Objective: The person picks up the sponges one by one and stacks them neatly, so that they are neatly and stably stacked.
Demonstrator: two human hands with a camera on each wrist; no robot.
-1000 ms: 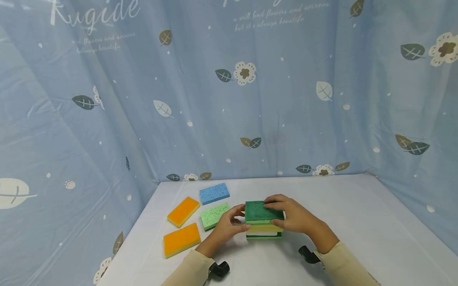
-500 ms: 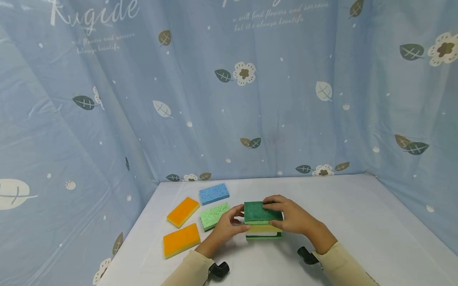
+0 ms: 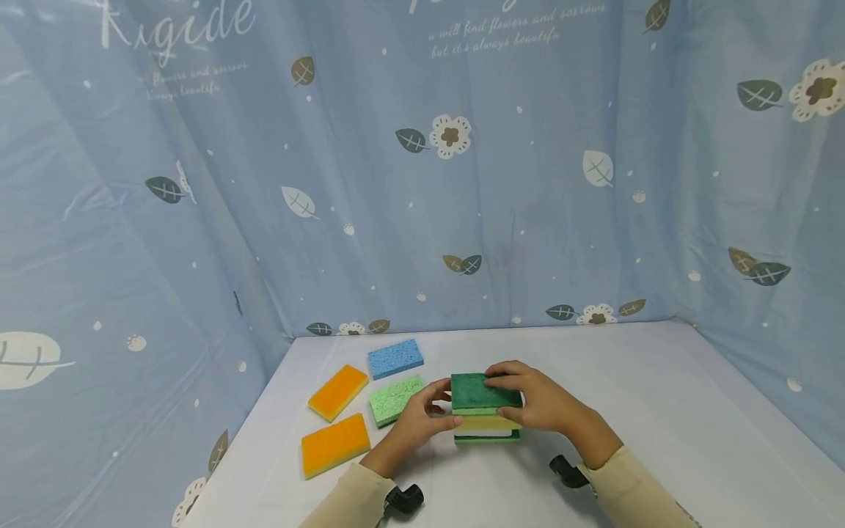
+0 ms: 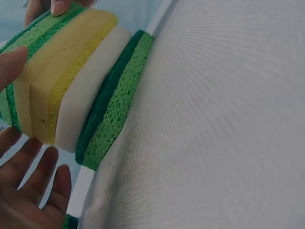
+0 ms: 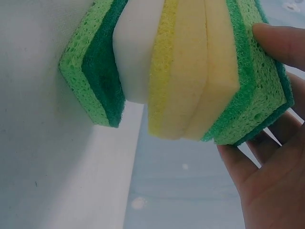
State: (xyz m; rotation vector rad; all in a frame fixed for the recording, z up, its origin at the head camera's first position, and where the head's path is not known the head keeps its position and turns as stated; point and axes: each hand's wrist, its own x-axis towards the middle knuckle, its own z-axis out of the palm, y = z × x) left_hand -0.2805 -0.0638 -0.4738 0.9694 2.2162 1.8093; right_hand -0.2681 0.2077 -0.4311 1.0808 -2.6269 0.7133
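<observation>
A stack of sponges stands on the white table, between both hands. A green scouring sponge [image 3: 470, 394] lies on top, its dark pad upward. Beneath it, the left wrist view shows another green layer, yellow sponges [image 4: 52, 81], a white sponge-like block [image 4: 93, 90] and a green sponge [image 4: 121, 98] against the table. My left hand [image 3: 414, 419] holds the stack's left side, thumb at the near corner and fingers farther back. My right hand [image 3: 544, 397] grips the top sponge at its right, thumb on the near edge and fingers across the top.
Left of the stack lie loose sponges: a blue one [image 3: 395, 358], a light green one [image 3: 394, 400] partly behind my left hand, and two orange ones, one farther [image 3: 338, 392] and one nearer [image 3: 335, 445]. A patterned blue curtain [image 3: 488, 183] surrounds the table's back and sides.
The right hand and the top sponge have shifted very slightly left since a second ago. Both hands otherwise keep their places, and the loose sponges lie as before.
</observation>
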